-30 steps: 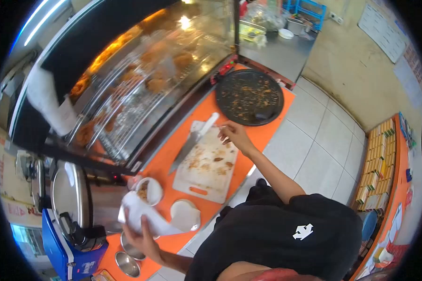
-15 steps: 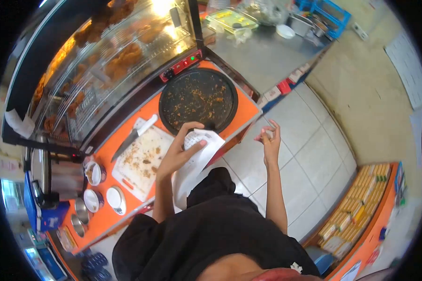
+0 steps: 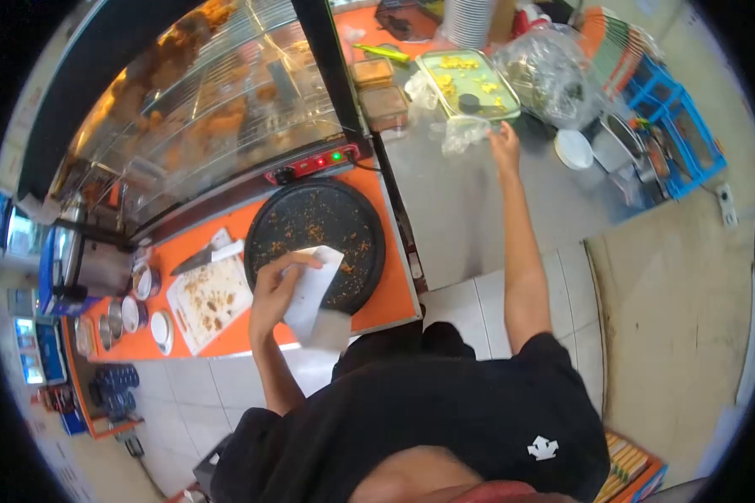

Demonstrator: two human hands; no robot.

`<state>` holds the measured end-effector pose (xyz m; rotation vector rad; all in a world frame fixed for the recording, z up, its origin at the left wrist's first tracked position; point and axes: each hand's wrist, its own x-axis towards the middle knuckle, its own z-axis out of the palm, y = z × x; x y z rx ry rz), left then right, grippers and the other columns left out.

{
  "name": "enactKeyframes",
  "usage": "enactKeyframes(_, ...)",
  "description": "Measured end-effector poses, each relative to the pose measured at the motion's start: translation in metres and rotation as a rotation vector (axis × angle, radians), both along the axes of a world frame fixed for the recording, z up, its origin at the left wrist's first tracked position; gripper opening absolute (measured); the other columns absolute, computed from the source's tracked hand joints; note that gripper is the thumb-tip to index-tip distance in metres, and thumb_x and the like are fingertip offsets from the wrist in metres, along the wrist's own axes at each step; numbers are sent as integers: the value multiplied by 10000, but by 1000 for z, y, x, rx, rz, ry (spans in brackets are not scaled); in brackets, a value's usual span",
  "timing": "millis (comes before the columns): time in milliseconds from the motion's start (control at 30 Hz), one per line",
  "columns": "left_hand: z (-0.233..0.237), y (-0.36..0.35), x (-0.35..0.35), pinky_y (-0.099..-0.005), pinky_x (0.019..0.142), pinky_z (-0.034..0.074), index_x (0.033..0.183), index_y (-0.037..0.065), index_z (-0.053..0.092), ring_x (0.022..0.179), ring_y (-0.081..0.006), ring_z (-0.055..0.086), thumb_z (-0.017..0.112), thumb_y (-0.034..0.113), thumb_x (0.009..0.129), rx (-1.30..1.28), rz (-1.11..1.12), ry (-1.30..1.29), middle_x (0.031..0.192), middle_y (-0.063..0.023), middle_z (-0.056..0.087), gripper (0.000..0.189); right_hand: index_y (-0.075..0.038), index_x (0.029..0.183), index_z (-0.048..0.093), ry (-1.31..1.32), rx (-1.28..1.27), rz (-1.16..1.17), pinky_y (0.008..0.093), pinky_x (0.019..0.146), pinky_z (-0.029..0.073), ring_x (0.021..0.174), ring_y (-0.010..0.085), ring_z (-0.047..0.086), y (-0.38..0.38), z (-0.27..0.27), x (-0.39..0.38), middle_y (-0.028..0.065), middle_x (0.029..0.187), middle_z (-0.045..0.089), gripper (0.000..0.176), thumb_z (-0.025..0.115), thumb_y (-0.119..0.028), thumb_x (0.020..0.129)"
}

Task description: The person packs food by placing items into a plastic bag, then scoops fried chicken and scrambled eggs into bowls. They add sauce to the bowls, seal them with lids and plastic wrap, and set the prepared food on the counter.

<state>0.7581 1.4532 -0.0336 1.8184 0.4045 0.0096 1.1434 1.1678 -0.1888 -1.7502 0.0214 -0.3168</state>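
My left hand (image 3: pixel 275 289) is closed on a white paper (image 3: pixel 312 293), a folded sheet or bag, above the near part of a round black tray (image 3: pixel 365 289) scattered with brown crumbs. My right hand (image 3: pixel 504 149) is stretched far forward, its fingertips at the near corner of a pale green-rimmed container (image 3: pixel 434 70) that holds yellow pieces. The fingers look apart, with nothing visible in them. Inside that container lies a dark round utensil end (image 3: pixel 469 103). Crumpled clear plastic (image 3: pixel 463 137) sits just left of my right hand.
A glass warming cabinet (image 3: pixel 310 172) with fried food stands at left. A knife (image 3: pixel 197 258) touches a crumb-covered white cutting board (image 3: pixel 184 312). On the steel counter (image 3: pixel 445 218) are a white lid (image 3: pixel 573 149), a blue crate (image 3: pixel 688 142), plastic bags (image 3: pixel 554 75) and stacked cups (image 3: pixel 468 21).
My right hand has swung from above the floor forward to the container on the steel counter. My left hand still holds the paper, now over the black tray. The view has turned and shifted.
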Motion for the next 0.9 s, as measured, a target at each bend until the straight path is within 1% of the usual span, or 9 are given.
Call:
enactKeyframes(167, -12, -69, 7, -264, 639, 463, 916, 15, 674, 675, -161, 612, 539, 59, 812, 220, 148, -136, 825, -79, 667, 176, -33, 1033, 533, -168, -416, 266, 378, 785, 452, 846, 292, 591, 8, -15, 52, 127, 909, 625, 340, 675, -170, 756)
enactKeyframes(267, -10, -129, 17, -334, 643, 480, 812, 5, 687, 678, -276, 651, 676, 312, 789, 522, 400, 133, 744, -166, 659, 309, -28, 955, 521, 3, -300, 341, 333, 729, 469, 803, 232, 596, 25, 4, -5, 107, 890, 622, 257, 660, -154, 779)
enactKeyframes(333, -14, -171, 44, -345, 681, 485, 868, 26, 662, 747, -308, 643, 712, 292, 756, 635, 457, 150, 821, -138, 671, 294, -27, 929, 507, 142, 372, 399, 277, 683, 473, 751, 150, 582, 45, 20, -69, 76, 904, 619, 196, 630, -132, 818)
enactKeyframes(400, -3, -201, 83, -375, 775, 476, 969, 108, 626, 921, -304, 596, 730, 335, 725, 696, 502, -16, 977, -107, 580, 349, -51, 902, 508, 231, 668, 538, 237, 652, 468, 725, 102, 556, 56, 55, -133, 53, 932, 613, 136, 591, -151, 862)
enactKeyframes(500, 5, -205, 101, -394, 735, 492, 971, 105, 627, 863, -302, 599, 753, 299, 692, 824, 695, -41, 989, -102, 557, 362, -37, 977, 533, 575, 791, 803, 265, 791, 451, 868, 143, 566, 44, 124, -197, 81, 1032, 606, 207, 527, -229, 900)
enactKeyframes(600, 8, -199, 83, -348, 604, 500, 941, 55, 625, 775, -288, 616, 715, 161, 700, 1031, 949, -199, 987, -109, 575, 279, 19, 1235, 475, 644, 1156, 1288, 328, 1029, 275, 1196, 203, 444, 42, 136, -225, 119, 1266, 510, 420, 421, -235, 906)
enactKeyframes(700, 22, -194, 33, -347, 593, 495, 917, 48, 627, 724, -282, 622, 698, 126, 714, 1041, 876, -186, 914, -104, 601, 230, 31, 1243, 467, 889, 1523, 1449, 335, 1027, 303, 1205, 206, 446, 66, 130, -238, 127, 1283, 497, 414, 411, -188, 896)
enactKeyframes(733, 17, -186, 9, -327, 498, 476, 896, 59, 614, 614, -238, 603, 681, 153, 747, 1106, 761, -195, 896, -46, 602, 189, 20, 1269, 442, 890, 1283, 1443, 343, 1021, 326, 1205, 195, 444, 80, 130, -243, 127, 1306, 473, 417, 421, -206, 919)
enactKeyframes(900, 18, -173, -69, -307, 508, 474, 981, 68, 574, 643, -206, 620, 699, 194, 759, 1057, 1057, -117, 872, -35, 607, 284, -31, 1361, 338, 580, 1105, 1655, 345, 998, 356, 1181, 173, 451, 141, 148, -327, 99, 1337, 423, 507, 454, -296, 945)
